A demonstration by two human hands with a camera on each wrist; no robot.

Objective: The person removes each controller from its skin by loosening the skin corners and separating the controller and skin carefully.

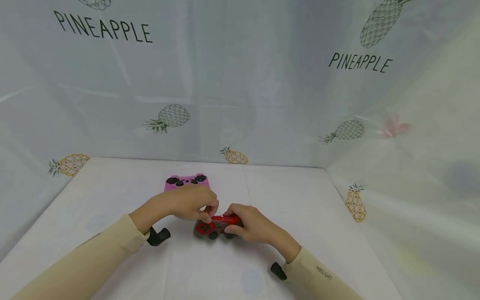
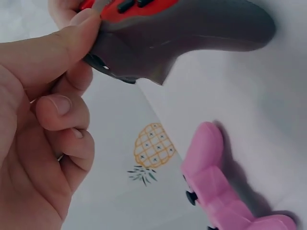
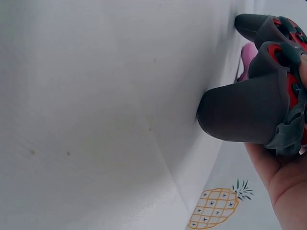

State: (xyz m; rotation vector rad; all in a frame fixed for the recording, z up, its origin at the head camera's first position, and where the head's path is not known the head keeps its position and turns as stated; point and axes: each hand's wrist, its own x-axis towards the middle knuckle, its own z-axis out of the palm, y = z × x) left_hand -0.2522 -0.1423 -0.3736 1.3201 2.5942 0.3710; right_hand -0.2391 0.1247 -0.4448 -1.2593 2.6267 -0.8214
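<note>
A red game controller [image 1: 206, 228] in a dark grey, rubbery cover [image 2: 144, 52] is held just above the white table's middle. My right hand [image 1: 253, 223] grips its right end, thumb across the front and fingers over the top. From the upper left, my left hand [image 1: 191, 202] pinches the cover's edge between thumb and index finger, the other fingers curled. The right wrist view shows the cover's edge bunched into folds [image 3: 288, 134] by the right-hand grip end. Red face and dark buttons show through the opening.
A pink game controller [image 1: 170, 186] lies behind my left hand, partly hidden by it. White cloth [image 1: 292, 196] covers the table. A pineapple-print curtain [image 1: 255, 104] hangs behind and along the sides. Black wrist devices [image 1: 278, 271] sit by both sleeves.
</note>
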